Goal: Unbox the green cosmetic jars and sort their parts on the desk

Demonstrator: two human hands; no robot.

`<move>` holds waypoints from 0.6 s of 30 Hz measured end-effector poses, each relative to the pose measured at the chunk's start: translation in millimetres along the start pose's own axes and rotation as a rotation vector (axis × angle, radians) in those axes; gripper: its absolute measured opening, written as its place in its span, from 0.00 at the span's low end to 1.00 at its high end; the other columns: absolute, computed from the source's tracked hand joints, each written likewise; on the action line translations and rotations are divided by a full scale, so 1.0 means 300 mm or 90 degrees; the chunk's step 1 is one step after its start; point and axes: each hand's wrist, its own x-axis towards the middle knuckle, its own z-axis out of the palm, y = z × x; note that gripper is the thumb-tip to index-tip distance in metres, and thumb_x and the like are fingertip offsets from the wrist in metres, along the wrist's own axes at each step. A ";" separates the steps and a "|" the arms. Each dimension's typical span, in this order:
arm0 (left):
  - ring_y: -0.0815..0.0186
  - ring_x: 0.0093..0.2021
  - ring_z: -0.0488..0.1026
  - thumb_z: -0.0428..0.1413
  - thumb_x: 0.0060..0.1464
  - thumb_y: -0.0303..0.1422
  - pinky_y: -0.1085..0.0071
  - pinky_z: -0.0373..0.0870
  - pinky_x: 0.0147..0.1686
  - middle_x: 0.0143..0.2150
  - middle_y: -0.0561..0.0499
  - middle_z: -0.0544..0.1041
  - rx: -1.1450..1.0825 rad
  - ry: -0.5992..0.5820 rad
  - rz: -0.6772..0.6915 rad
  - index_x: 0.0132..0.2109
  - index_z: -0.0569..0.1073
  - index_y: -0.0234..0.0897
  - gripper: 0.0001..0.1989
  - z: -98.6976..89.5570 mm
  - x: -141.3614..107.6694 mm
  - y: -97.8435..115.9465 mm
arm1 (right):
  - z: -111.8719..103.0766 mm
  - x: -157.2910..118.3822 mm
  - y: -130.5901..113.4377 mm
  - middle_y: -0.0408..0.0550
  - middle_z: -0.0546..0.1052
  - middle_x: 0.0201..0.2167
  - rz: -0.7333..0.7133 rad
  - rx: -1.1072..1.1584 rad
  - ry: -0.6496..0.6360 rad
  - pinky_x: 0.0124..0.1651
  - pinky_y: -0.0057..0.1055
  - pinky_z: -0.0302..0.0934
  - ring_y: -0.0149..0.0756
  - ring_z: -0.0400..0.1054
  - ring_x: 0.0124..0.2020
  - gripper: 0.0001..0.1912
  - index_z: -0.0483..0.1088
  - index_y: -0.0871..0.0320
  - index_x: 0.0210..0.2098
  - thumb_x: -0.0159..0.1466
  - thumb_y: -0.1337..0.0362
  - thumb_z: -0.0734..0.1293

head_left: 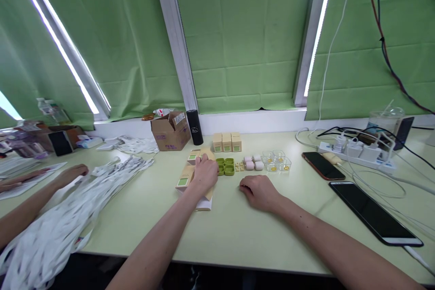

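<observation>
My left hand (pixel 205 175) lies over flat kraft cartons (pixel 186 177) with green labels, its fingers curled down on one of them; the fingertips are partly hidden. Under the cartons a white sheet (pixel 204 205) sticks out. My right hand (pixel 258 191) rests loosely closed on the table, with nothing visible in it. Between and beyond my hands stand green square cups (pixel 225 166), small yellowish pieces (pixel 239 166), pale pink rounded blocks (pixel 253 163) and clear cups (pixel 277 161) with yellow spots inside. Behind them is a row of three small kraft boxes (pixel 227 142).
On the left, another person's hand (pixel 71 176) touches a heap of white straps (pixel 78 208). A cardboard box (pixel 171 131) and a black cylinder (pixel 194 128) stand at the back. Two phones (pixel 375 212) and a power strip (pixel 356 157) with tangled cables occupy the right.
</observation>
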 end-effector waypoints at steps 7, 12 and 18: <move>0.45 0.51 0.66 0.54 0.54 0.24 0.52 0.56 0.50 0.32 0.35 0.79 -0.032 0.010 -0.003 0.28 0.80 0.38 0.12 -0.022 -0.013 -0.002 | 0.003 0.001 0.004 0.47 0.81 0.36 -0.001 -0.004 -0.004 0.35 0.30 0.51 0.35 0.72 0.35 0.10 0.76 0.55 0.38 0.71 0.66 0.63; 0.43 0.59 0.63 0.55 0.57 0.32 0.50 0.57 0.54 0.47 0.38 0.81 -0.052 0.084 -0.066 0.48 0.82 0.40 0.15 -0.076 -0.047 -0.044 | 0.008 0.002 0.008 0.46 0.81 0.36 -0.006 0.008 0.004 0.34 0.30 0.49 0.34 0.71 0.34 0.11 0.76 0.55 0.37 0.71 0.67 0.62; 0.39 0.66 0.58 0.53 0.60 0.50 0.39 0.60 0.56 0.62 0.33 0.70 -0.042 0.000 -0.145 0.61 0.70 0.41 0.27 -0.096 -0.131 -0.043 | 0.004 0.005 0.003 0.46 0.81 0.35 0.000 0.006 -0.005 0.34 0.30 0.50 0.34 0.71 0.34 0.10 0.75 0.56 0.36 0.71 0.67 0.62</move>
